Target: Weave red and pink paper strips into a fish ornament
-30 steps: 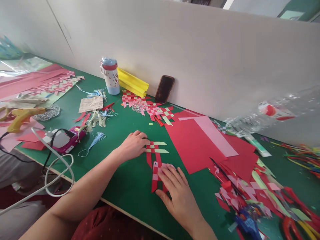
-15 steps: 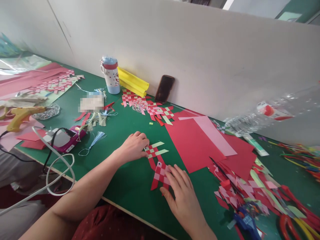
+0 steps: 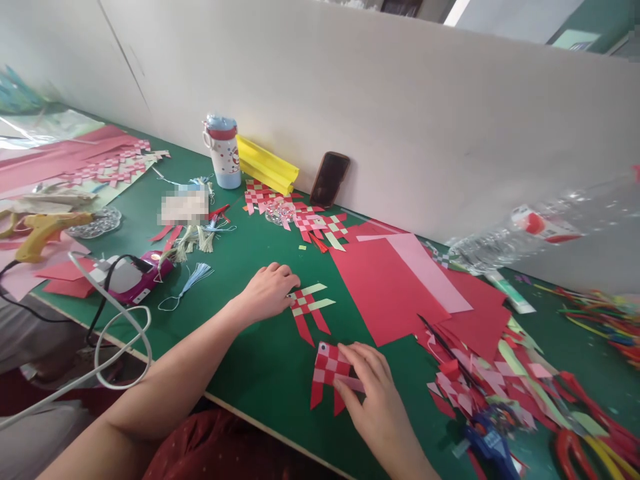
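Observation:
A woven paper fish in red and pink checks, with a dark eye dot at its upper corner, is pinched along its right side by my right hand. Thumb and fingers there cover part of its tail strips. Just beyond it a second woven paper fish, red and pale green, lies on the green tabletop with its strips pointing right and towards me. The bent fingers of my left hand close on its left end, hiding that corner.
Red sheets lie right of centre, with paper scraps, a blue glue gun and scissors nearer me. A phone and water bottle stand at the back. On the left are a yellow glue gun and a white cable.
My right hand has drawn the red and pink fish slightly towards me and right, away from the green and red one, its fingers now pinching the side. My left hand stays put.

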Tool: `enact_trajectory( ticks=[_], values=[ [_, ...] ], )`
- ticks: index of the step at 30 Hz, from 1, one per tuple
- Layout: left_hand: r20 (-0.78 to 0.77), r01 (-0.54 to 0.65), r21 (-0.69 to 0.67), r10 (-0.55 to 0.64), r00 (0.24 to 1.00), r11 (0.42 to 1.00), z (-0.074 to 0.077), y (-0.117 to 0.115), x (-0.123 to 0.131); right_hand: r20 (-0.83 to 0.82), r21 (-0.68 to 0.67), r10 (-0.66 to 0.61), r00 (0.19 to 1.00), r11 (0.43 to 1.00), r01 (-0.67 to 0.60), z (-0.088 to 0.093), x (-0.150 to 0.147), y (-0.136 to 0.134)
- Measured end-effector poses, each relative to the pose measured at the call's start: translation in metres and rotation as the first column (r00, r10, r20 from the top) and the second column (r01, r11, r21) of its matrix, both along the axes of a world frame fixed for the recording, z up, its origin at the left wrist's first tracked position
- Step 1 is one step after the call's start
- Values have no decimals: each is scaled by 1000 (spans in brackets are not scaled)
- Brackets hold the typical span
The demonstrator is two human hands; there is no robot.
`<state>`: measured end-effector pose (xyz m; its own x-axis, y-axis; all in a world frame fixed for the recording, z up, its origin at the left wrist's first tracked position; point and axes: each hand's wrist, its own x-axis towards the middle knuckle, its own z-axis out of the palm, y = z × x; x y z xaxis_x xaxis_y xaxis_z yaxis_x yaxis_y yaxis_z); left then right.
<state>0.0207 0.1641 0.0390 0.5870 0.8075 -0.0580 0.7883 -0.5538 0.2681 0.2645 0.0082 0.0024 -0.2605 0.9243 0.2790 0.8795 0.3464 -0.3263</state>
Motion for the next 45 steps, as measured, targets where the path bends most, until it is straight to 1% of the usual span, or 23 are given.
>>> enact_trajectory(
  ticks=[3, 7, 10, 13, 15, 17, 19, 20, 24, 29, 32, 35, 37, 39, 41, 45],
  values=[
    [5, 0, 4, 0, 1000, 1000, -1, 1, 0, -82, -27, -32, 996, 999, 30, 6, 0, -5],
    [6, -1, 8, 1, 1000, 1000, -2, 1, -1, -220, -130, -81, 972, 990, 53, 10, 0, -4],
    [2, 0, 7, 0, 1000, 1000, -2, 1, -1, -255, -174, -111, 961, 982, 68, 13, 1, 1],
    [2, 4, 6, -4, 1000, 1000, -2, 1, -1, -237, -170, -136, 962, 981, 97, 15, 3, 2],
    [3, 3, 4, -3, 1000, 1000, -1, 1, -1, -155, -127, -128, 980, 986, 109, 17, 2, 0],
    [5, -1, 3, 1, 1000, 1000, -1, 0, 0, -34, -85, -97, 995, 992, 94, 16, -1, -4],
    [7, -4, 3, 4, 1000, 1000, -1, -1, 0, 51, -75, -79, 996, 994, 83, 15, -6, -9],
    [8, -4, 3, 4, 1000, 1000, -1, -1, 0, 64, -84, -82, 995, 993, 87, 15, -8, -11],
    [14, -3, -2, 3, 1000, 1000, 0, -1, -1, 29, -173, -91, 995, 980, 94, 17, -15, -12],
    [34, 13, -9, -12, 999, 1000, 1, -4, -2, -5, -229, -115, 993, 967, 111, 22, -19, -9],
    [51, 18, 3, -18, 999, 1000, 3, -13, -5, -43, -278, -144, 989, 952, 127, 23, -21, -11],
    [76, 69, 18, -70, 995, 997, 3, -28, -12, -171, -342, -203, 964, 930, 135, 24, -20, -10],
    [76, 110, 15, -111, 991, 994, 1, -39, -17, -288, -403, -261, 922, 906, 131, 27, -16, -6],
    [64, 110, 8, -110, 992, 994, -2, -48, -21, -368, -451, -285, 885, 887, 98, 30, -13, 4],
    [52, 92, -4, -91, 994, 996, -7, -54, -24, -388, -460, -262, 884, 886, 60, 35, -12, 18],
    [57, 90, -11, -89, 994, 996, -13, -62, -25, -348, -428, -186, 919, 903, 20, 40, -21, 50]
  ],
)
